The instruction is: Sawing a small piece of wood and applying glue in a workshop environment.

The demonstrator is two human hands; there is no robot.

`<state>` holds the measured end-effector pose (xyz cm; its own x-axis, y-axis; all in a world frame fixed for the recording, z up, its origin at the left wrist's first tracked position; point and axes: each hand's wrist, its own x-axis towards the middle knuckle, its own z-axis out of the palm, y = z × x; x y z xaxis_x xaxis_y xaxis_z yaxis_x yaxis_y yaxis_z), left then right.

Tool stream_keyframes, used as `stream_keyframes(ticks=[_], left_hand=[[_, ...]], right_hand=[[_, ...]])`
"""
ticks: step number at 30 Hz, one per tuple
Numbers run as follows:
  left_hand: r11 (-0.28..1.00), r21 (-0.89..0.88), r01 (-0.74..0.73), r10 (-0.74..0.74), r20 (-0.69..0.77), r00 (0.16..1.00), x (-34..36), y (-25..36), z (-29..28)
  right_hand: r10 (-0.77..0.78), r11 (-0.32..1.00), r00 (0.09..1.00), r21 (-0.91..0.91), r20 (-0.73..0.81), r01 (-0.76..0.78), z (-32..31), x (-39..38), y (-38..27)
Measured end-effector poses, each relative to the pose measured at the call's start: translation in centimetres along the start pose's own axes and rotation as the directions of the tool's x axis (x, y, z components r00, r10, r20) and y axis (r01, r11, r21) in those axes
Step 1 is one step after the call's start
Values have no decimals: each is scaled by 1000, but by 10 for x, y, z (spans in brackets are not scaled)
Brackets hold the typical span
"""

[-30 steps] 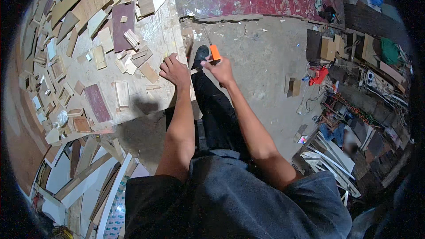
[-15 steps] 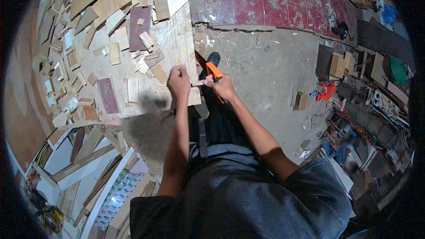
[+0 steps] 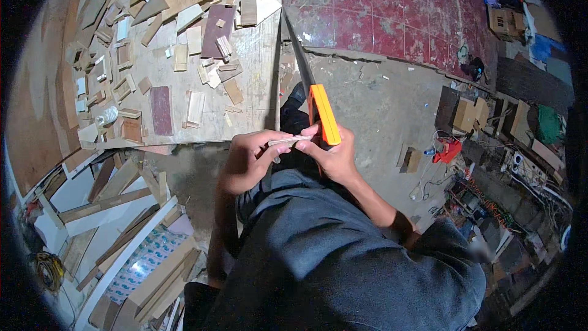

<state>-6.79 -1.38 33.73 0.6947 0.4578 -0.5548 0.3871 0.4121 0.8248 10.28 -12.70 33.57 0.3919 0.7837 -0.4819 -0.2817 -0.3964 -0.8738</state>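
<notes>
Between my hands is a small strip of wood (image 3: pixel 289 141), held close to my body beyond the table's near right corner. The fingers and thumb of my left hand (image 3: pixel 250 154) pinch its left end. My right hand (image 3: pixel 334 153) grips the orange handle of a hand saw (image 3: pixel 324 113), and its thumb and fingertips also press on the right end of the strip. The saw's dark blade points away from me, alongside the right edge of the wooden worktable (image 3: pixel 257 67).
Several wood offcuts, such as a maroon board (image 3: pixel 162 111), lie scattered over the table. Long boards and white panels (image 3: pixel 110 217) are piled at lower left. To the right, a red object (image 3: pixel 448 151) and cables lie on the concrete floor (image 3: pixel 380 104).
Both hands have come back from the table edge toward my body. The strip now sits between the fingers of both hands, and the saw has swung into fuller view, blade pointing away.
</notes>
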Motion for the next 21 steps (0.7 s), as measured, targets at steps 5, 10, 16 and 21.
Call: stream_keyframes(ticks=[5,10,16,21], left_hand=[[973,186,-136,143,-25,989,-40,28,-8],[773,456,-441,459,78,885,-75,2,-36],[747,438,-500,489,147,859,-115,-41,-88],[924,251,-288,290,29,957,-148,-73,-150]], right_hand=[[-114,993,992,-37,-63,112,28,-38,0],[-254,957,955,-181,-152,226,81,-65,21],[-283,919,914,-355,-292,171,134,-98,36],[-374,874,818,-461,-438,152,136,-110,57]])
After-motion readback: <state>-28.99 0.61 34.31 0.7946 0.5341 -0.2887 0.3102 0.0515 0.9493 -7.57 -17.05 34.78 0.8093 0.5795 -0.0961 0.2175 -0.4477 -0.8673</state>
